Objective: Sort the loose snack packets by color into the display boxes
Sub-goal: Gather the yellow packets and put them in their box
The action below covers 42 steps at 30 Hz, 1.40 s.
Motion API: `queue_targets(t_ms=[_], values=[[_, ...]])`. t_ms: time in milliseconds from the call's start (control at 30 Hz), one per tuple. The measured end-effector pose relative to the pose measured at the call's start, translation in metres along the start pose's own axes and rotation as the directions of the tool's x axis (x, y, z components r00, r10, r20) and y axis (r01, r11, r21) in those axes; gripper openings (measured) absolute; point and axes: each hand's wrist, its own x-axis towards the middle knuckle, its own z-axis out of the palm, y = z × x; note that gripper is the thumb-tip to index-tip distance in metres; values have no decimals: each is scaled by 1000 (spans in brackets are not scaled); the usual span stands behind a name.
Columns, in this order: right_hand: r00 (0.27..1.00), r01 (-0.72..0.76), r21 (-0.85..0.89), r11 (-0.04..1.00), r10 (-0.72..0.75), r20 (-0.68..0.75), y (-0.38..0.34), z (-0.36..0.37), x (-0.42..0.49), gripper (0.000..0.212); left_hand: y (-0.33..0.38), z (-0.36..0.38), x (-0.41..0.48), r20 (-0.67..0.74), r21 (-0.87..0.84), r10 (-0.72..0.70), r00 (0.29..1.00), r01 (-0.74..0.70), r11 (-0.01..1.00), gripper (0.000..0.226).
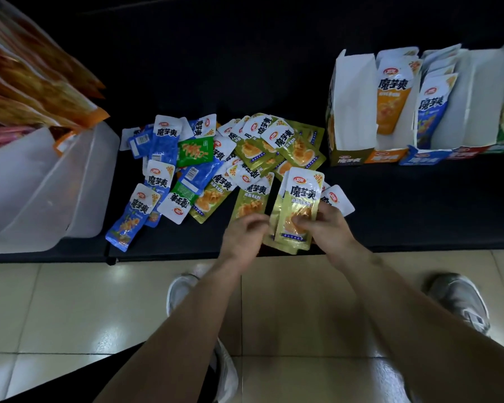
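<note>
Right hand (329, 228) gripped the gold packets (298, 205) at the near shelf (419, 199) edge, right of the pile (216, 164); left hand (245, 234) curled beside, grip unclear. Packets looked light, slick, floppy: pinch the lower edges.

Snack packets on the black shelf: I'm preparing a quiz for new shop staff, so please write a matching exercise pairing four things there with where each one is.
Things
1. olive-gold packet stack
2. bright green packet
3. orange packet
4. translucent plastic bin

Places
A. standing in the orange-fronted display box
B. left of the loose pile
C. in the right hand's grip
D. lying within the loose pile, among blue packets

Pairs: 1-C, 2-D, 3-A, 4-B
</note>
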Motion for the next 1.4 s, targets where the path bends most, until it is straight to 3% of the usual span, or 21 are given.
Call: queue_targets(t_ms=[33,100,167,267,333,433,533,633,733,867,1033,1133,1267,1400], values=[[1000,-4,15,1000,4,6,0,-2,0,23,1,-1,6,-116,172,75,990,-54,984,22],[999,-14,56,998,12,39,-1,-7,-1,26,0,-2,17,-292,384,136,947,-14,923,46],[998,-22,53,998,19,54,-2,-10,-4,31,2,0,24,-327,485,59,943,114,867,74],[993,-42,70,997,34,111,-7,-13,-8,34,2,6,29,-328,590,60,943,154,793,76],[993,-61,77,995,52,105,-7,-13,-7,35,3,4,29,-315,474,37,948,123,872,65],[997,-79,38,996,80,-16,-3,-9,-1,31,0,3,20,-179,143,-65,982,91,986,42],[987,-98,-44,994,92,-133,-3,-3,2,22,-3,8,5,-73,-118,-95,993,86,989,36],[980,-130,26,991,132,-150,-5,3,0,24,-2,18,-4,12,-260,-41,999,43,965,31],[985,-132,88,987,141,-104,-7,8,-4,31,4,32,-6,88,-95,-2,996,10,995,26],[989,-38,-94,995,24,-146,-6,-2,-3,42,18,42,4,58,310,181,982,-190,932,27],[943,-80,-29,996,66,-327,-3,-36,11,32,47,37,55,-105,453,286,952,-210,866,22],[928,-78,-32,996,61,-368,1,-51,14,28,76,49,88,-190,558,264,946,-117,822,42],[939,-77,-55,996,54,-340,12,-59,17,29,116,68,112,-346,483,10,938,169,859,82],[953,-56,-99,994,23,-303,15,-60,20,28,124,76,125,-323,526,0,946,180,831,94]])
